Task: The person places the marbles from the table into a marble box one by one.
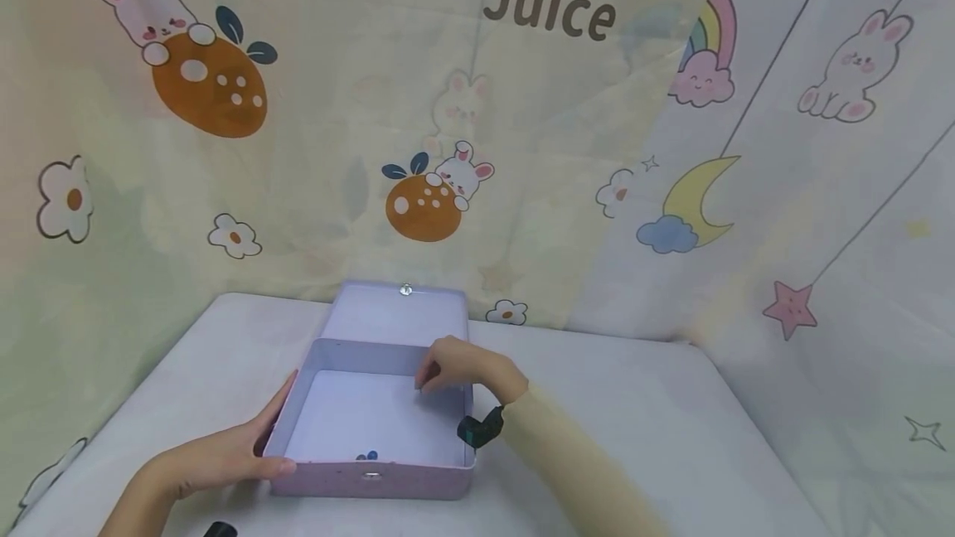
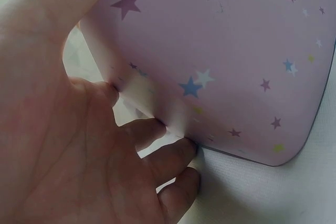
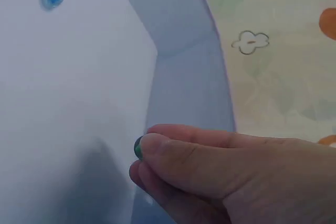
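Observation:
A shallow lilac tin box (image 1: 373,481) with small printed stars stands on the table, its hinged lid (image 1: 395,313) folded back behind it. My left hand (image 1: 224,458) grips the front left corner, thumb on the front rim and fingers along the side; in the left wrist view the fingertips (image 2: 181,153) press at the side's lower edge. Inside the box, near its right rear, my right hand (image 1: 458,363) pinches a dark green marble (image 3: 138,148) between thumb and fingers. Blue and clear marbles (image 1: 372,455) lie together on the box floor by the front wall.
The white table (image 1: 619,429) extends around the box. A printed cloth (image 1: 321,147) with rabbits and flowers hangs behind it. A black wrist camera (image 1: 481,428) on my right wrist overlaps the box's right wall, and a dark object (image 1: 220,529) shows at the bottom edge.

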A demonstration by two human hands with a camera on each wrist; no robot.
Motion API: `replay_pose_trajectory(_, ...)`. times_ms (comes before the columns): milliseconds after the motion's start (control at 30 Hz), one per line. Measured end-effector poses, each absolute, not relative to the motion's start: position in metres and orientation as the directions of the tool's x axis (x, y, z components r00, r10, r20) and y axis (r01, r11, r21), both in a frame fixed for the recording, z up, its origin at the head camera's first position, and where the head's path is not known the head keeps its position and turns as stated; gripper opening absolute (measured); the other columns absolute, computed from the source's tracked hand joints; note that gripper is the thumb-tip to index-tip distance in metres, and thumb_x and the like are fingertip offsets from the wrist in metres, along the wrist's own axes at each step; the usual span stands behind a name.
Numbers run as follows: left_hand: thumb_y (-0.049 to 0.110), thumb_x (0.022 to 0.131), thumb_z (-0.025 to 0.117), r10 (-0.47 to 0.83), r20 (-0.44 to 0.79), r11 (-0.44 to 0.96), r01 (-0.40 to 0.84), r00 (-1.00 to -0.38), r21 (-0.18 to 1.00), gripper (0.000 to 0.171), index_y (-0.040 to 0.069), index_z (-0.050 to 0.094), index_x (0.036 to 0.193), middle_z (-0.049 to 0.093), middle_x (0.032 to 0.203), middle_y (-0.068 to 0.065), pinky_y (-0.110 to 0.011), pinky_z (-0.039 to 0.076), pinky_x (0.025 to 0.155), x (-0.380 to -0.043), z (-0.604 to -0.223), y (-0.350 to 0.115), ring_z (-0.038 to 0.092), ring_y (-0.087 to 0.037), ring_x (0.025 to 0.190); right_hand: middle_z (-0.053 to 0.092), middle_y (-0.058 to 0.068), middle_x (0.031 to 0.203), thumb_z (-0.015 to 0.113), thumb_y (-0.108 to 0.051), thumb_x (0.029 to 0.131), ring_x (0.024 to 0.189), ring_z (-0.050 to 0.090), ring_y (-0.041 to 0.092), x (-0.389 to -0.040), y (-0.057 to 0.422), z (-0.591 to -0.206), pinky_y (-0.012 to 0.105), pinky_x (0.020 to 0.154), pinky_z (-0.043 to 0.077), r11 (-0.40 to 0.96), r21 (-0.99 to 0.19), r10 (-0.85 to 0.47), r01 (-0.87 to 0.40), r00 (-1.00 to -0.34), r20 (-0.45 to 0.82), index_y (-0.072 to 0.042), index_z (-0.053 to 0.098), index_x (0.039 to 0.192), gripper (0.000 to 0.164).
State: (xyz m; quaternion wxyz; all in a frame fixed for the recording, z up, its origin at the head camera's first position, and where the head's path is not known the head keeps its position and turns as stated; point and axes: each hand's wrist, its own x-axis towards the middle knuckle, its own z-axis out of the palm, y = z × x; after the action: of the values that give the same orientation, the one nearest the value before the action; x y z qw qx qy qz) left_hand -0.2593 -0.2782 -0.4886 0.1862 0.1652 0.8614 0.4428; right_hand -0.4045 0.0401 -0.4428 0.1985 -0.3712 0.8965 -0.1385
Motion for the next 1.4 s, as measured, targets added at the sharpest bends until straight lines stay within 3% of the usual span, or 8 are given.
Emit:
replay_pose_trajectory(133,0.031,0.088,0.064,0.452,-0.188,0.559,0.113,-0.872,0.821,0.105,0.031,-0.022,0.148,-0.013,0.159,-0.016,-0.016,0.032,0.096,-0.259,-0.487,-0.277,0.004,-0.044,0.142,0.067,-0.013,0.082,0.073,-0.015,0.084,0.076,0.054,0.0,-0.401,0.032,-0.452,0.015,0.075,0.046,0.682,-0.325,-0.73,-0.655,-0.632,-0.261,-0.021,0.075,0.087,0.008)
replay_pose_trajectory(267,0.032,0.087,0.064,0.452,-0.188,0.572,0.122,-0.872,0.811,0.106,0.029,-0.022,0.149,-0.013,0.159,-0.016,-0.03,0.032,0.103,-0.259,-0.486,-0.276,0.005,-0.044,0.142,0.065,-0.015,0.079,0.074,-0.015,0.082,0.074,0.053,0.0,-0.399,0.027,-0.461,0.014,0.072,0.045,0.671,-0.273,-0.741,-0.689,-0.632,-0.226,-0.022,0.075,0.086,0.007)
replay_pose_trajectory(500,0.032,0.086,0.066,0.446,-0.177,0.567,0.124,-0.877,0.814,0.107,0.027,-0.021,0.149,-0.013,0.158,-0.017,-0.012,0.029,0.096,-0.26,-0.486,-0.277,0.004,-0.043,0.142,0.065,-0.014,0.08,0.074,-0.016,0.082,0.073,0.051,0.001,-0.398,0.015,-0.469,0.013,0.071,0.044,0.659,-0.237,-0.752,-0.714,-0.628,-0.201,-0.022,0.076,0.088,0.008)
replay_pose_trajectory(833,0.032,0.086,0.065,0.445,-0.192,0.564,0.108,-0.875,0.819,0.107,0.028,-0.022,0.149,-0.014,0.158,-0.017,-0.012,0.029,0.096,-0.259,-0.486,-0.277,0.004,-0.043,0.142,0.069,-0.013,0.086,0.075,-0.016,0.081,0.074,0.054,-0.002,-0.393,0.008,-0.467,0.011,0.073,0.045,0.635,-0.303,-0.769,-0.711,-0.619,-0.159,-0.02,0.076,0.095,0.014)
replay_pose_trajectory(1033,0.031,0.086,0.066,0.445,-0.174,0.565,0.125,-0.879,0.815,0.108,0.029,-0.021,0.149,-0.011,0.159,-0.017,-0.014,0.03,0.096,-0.259,-0.487,-0.277,0.007,-0.044,0.141,0.072,-0.006,0.093,0.072,-0.011,0.083,0.082,0.06,-0.002,-0.39,0.018,-0.449,0.011,0.076,0.047,0.578,-0.345,-0.8,-0.739,-0.598,-0.058,-0.014,0.075,0.099,0.016)
replay_pose_trajectory(1133,0.032,0.086,0.066,0.444,-0.178,0.572,0.125,-0.878,0.811,0.108,0.029,-0.021,0.149,-0.011,0.159,-0.018,-0.016,0.031,0.096,-0.259,-0.488,-0.276,0.008,-0.044,0.141,0.072,-0.006,0.095,0.072,-0.013,0.084,0.084,0.061,-0.002,-0.387,0.033,-0.44,0.011,0.077,0.048,0.571,-0.364,-0.789,-0.736,-0.614,0.001,-0.014,0.075,0.101,0.017)
replay_pose_trajectory(1400,0.031,0.087,0.065,0.443,-0.17,0.564,0.126,-0.88,0.816,0.106,0.03,-0.021,0.149,-0.01,0.159,-0.018,-0.014,0.031,0.095,-0.259,-0.487,-0.277,0.007,-0.045,0.141,0.072,-0.002,0.103,0.07,-0.015,0.086,0.095,0.065,0.009,-0.372,0.091,-0.428,0.021,0.081,0.052,0.587,-0.539,-0.642,-0.604,-0.753,0.143,-0.012,0.074,0.106,0.021)
